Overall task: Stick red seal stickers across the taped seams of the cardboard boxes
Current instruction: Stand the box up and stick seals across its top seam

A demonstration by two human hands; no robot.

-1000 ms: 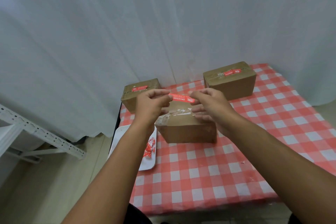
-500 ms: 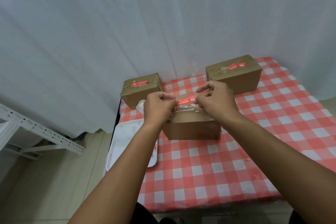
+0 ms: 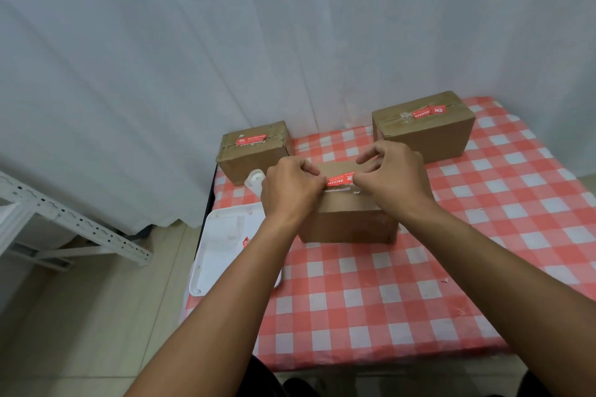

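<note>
- The red seal sticker [image 3: 340,178] is a narrow red strip with small white print on it, too fine to read. It's stretched flat between both hands, right on top of the near cardboard box [image 3: 346,219].
- Left hand [image 3: 290,190] has its fingers curled in, pinching the sticker's left end between thumb and fingertips.
- Right hand [image 3: 392,180] pinches the right end the same way, thumb and index on the strip, with the other fingers bent and lifted a bit above the box top.
- The near box is plain brown, sitting on the red and white checked tablecloth [image 3: 419,284] in the middle of the table. There's a clear taped seam with a few white scraps just under the sticker; can't tell if the sticker is fully stuck down.
- Back-left box [image 3: 254,155] by the table's far corner already has a red sticker [image 3: 251,139] across its taped top.
- Back-right box [image 3: 425,132] has one too [image 3: 427,112], looks a bit crinkled.
- White tray [image 3: 222,251] at the table's left edge, partly under the left forearm, with a bit of red showing in it.
- A small white bottle [image 3: 254,180] stands just beside the left hand, between tray and back-left box.
- White curtain [image 3: 225,42] behind everything.
</note>
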